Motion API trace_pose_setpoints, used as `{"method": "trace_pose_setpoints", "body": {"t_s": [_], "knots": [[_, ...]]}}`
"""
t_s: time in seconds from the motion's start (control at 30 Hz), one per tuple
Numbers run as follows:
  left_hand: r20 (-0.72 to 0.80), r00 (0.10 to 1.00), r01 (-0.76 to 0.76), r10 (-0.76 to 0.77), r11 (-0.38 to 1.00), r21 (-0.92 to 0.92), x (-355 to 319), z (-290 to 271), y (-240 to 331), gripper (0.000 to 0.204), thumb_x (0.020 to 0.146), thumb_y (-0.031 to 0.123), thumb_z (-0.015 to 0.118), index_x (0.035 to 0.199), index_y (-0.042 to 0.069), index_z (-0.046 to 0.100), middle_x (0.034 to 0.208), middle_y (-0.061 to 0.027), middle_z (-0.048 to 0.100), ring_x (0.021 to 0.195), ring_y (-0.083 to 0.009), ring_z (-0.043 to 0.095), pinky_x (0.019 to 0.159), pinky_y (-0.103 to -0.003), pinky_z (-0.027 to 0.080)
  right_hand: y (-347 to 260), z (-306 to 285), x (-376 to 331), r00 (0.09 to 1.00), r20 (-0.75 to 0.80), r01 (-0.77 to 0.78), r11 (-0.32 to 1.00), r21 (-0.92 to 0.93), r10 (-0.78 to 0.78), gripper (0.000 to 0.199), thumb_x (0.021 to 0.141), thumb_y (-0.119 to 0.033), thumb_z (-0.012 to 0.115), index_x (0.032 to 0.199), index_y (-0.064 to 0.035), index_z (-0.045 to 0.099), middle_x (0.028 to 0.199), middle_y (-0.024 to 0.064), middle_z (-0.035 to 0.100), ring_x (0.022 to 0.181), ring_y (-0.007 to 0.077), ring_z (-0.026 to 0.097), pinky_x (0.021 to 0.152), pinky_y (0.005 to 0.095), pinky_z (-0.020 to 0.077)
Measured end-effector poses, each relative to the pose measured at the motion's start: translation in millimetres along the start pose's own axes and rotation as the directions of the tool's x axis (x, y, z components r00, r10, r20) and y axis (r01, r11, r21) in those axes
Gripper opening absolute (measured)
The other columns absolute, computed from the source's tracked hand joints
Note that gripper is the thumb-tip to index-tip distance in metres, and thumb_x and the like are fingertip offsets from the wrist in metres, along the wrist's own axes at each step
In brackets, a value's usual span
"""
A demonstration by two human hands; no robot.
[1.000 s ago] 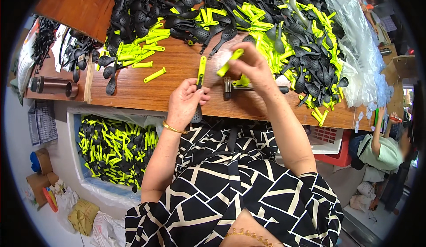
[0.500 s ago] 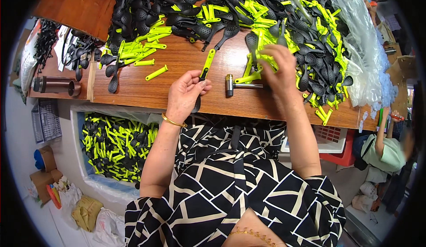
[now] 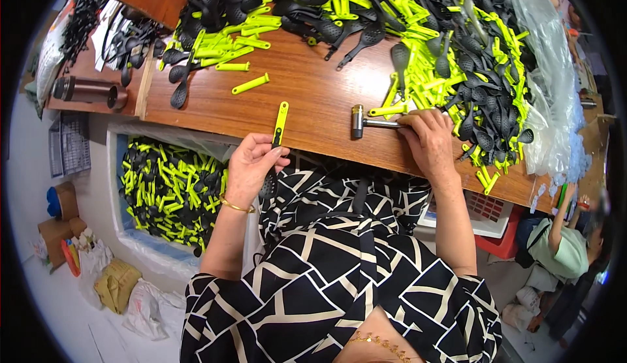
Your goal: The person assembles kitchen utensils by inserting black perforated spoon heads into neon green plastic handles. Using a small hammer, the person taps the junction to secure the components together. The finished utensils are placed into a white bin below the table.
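Note:
My left hand (image 3: 250, 170), just off the table's front edge, is closed on a perforated spoon with a lime-green handle (image 3: 281, 116). The handle points up and away from me, while the black perforated bowl (image 3: 268, 184) hangs below my fingers, partly hidden. On the table lies a small hammer (image 3: 383, 123) with a cylindrical metal-and-black head toward the left. My right hand (image 3: 431, 142) closes around its handle's end at the right. Just beyond the hammer are a loose green handle piece (image 3: 386, 110) and a black spoon (image 3: 400, 63).
Black perforated spoons (image 3: 480, 102) and green handle pieces (image 3: 225, 44) are heaped along the table's (image 3: 307, 79) far and right sides. A lined bin (image 3: 173, 190) of green-handled spoons stands below left. A thermos flask (image 3: 91, 93) lies at left. Another person (image 3: 558, 249) works at far right.
My right hand has come down from the green pieces to the hammer's handle and taken hold of it. The left hand, still holding the spoon, has moved nearer and left. The view has shifted slightly.

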State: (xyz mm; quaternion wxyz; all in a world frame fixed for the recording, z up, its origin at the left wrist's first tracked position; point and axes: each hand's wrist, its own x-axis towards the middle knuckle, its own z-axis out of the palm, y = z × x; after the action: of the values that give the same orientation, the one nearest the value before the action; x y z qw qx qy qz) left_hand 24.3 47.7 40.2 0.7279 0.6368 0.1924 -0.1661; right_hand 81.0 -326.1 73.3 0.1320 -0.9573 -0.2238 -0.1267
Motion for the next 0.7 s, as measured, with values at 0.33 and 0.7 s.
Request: {"method": "trace_pose_setpoints", "body": {"t_s": [0.33,0.7], "knots": [[-0.067,0.995,-0.083,0.08,0.996,-0.045,9.9,0.2,0.1,0.035,0.1,0.006,0.074,0.113,0.004,0.041,0.091,-0.0212,0.077,0.061,-0.0178,0.071,0.058,-0.028,0.059,-80.8,24.0,65.0,0.949,-0.267,0.256,0.907,0.335,-0.169,0.028,0.084,-0.006,0.078,0.11,-0.0171,0.079,0.098,0.0002,0.076,0.089,0.0196,0.069,0.078,0.0344,0.049],[-0.018,0.999,-0.03,0.031,0.999,0.037,-1.6,-4.7,-4.6,0.033,0.102,0.008,0.071,0.129,-0.001,0.054,0.091,-0.0167,0.077,0.064,-0.0154,0.071,0.058,-0.028,0.058,-72.8,40.8,75.8,0.978,-0.177,0.18,0.864,0.469,-0.108,0.028,0.085,-0.006,0.079,0.11,-0.0198,0.081,0.097,-0.0021,0.077,0.088,0.0194,0.069,0.076,0.0357,0.0472]]}}
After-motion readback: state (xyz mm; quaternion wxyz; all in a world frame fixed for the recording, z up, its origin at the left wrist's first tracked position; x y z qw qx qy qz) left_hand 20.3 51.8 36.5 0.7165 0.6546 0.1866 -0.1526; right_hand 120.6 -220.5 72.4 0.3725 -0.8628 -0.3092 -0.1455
